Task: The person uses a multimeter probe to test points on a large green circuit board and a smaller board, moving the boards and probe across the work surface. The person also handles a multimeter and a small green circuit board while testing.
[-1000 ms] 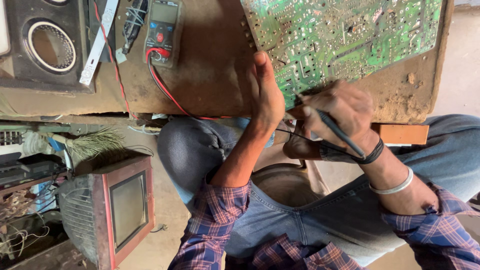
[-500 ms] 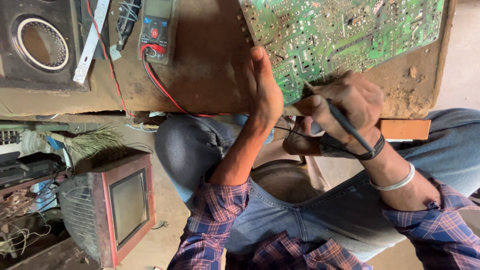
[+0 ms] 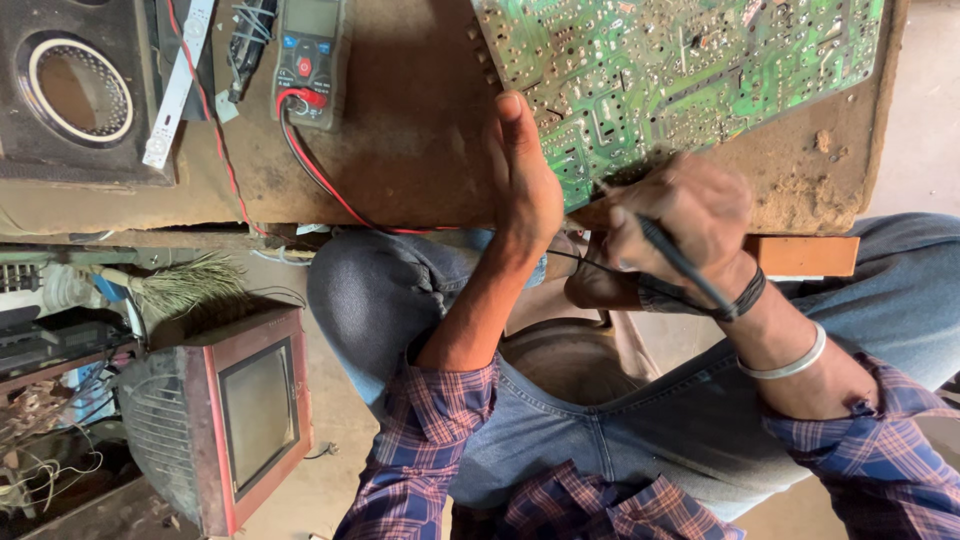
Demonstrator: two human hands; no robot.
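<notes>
A green circuit board (image 3: 690,70) lies solder side up on a worn brown table (image 3: 420,150). My left hand (image 3: 525,180) grips the board's near left edge, thumb on top. My right hand (image 3: 680,215), with a dark band and a metal bangle at the wrist, holds a black probe (image 3: 685,265) like a pen; its tip meets the board's near edge under my fingers. A grey multimeter (image 3: 310,60) lies at the far left of the table, its red lead (image 3: 330,185) trailing toward my lap.
A black speaker (image 3: 75,95) and a white strip (image 3: 180,85) lie at the table's left end. Below on the floor stand a small red-framed television (image 3: 250,420), a brush (image 3: 190,285) and tangled wires. My knees in jeans sit under the table edge.
My right hand has risen with the probe from the table's edge onto the board's near edge. My left hand has stayed on the board.
</notes>
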